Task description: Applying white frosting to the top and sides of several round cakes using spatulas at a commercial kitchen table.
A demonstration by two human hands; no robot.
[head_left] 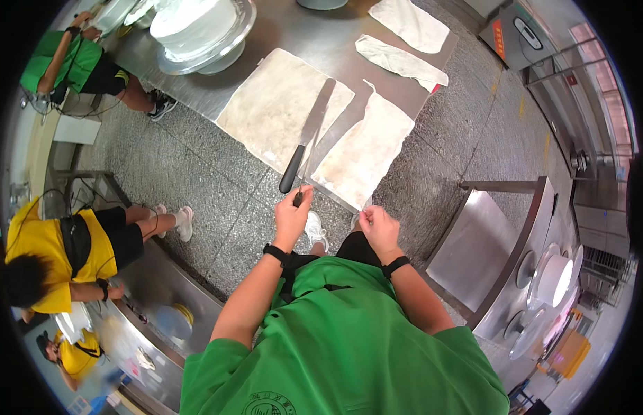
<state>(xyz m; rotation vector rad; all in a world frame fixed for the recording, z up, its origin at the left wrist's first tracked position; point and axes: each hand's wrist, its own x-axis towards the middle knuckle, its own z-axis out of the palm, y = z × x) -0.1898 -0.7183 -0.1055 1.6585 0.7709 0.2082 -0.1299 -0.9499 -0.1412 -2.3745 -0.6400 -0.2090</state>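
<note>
My left hand (294,213) is closed around the dark handle of a long, thin-bladed knife (312,148), its blade seen nearly edge-on and pointing away from me. Right beside it, a straight icing spatula (318,113) with a black handle lies over a square, stained cream cloth (277,106), the handle end reaching past the table edge. My right hand (379,228) has its thumb and fingers pinched at the near corner of a second white cloth (368,142). That cloth lies spread at the table's corner, with the pinched corner drawn over the edge.
The steel table (280,26) also holds a white-frosted cake (197,28) on a turntable (204,62), a folded cloth (399,59) and another cloth (412,25). A steel bench (513,249) with cake turntables stands right. People (67,238) work at the left.
</note>
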